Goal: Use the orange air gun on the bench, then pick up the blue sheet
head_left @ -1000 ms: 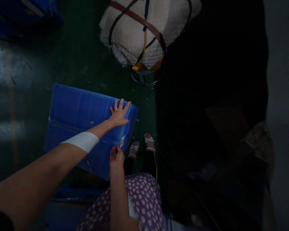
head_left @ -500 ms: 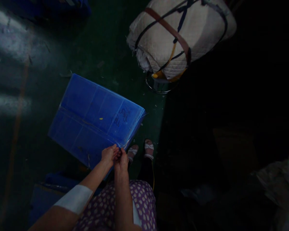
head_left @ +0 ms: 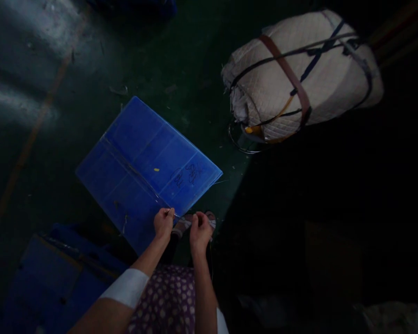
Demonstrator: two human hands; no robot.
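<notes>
A blue box stands tilted in view at the middle left, with dark handwriting and a small yellow spot on its top. A thin cord runs across that top toward its near edge. Closed at this edge is my left hand, pinching the cord's end. To its right, off the box, my right hand has its fingers pinched together. A faint pale strand spans the gap between both hands, so the right seems to hold the cord too; the dim light hides finer detail.
A cream quilted bundle bound with straps rests on a round stool-like base. More blue boxes are at lower left. My sandalled feet are below my hands. Deep shadow covers the right side.
My hands were close together at the box's near edge; now the right hand has moved away to the right, with the strand stretched between them. The view has also shifted and turned.
</notes>
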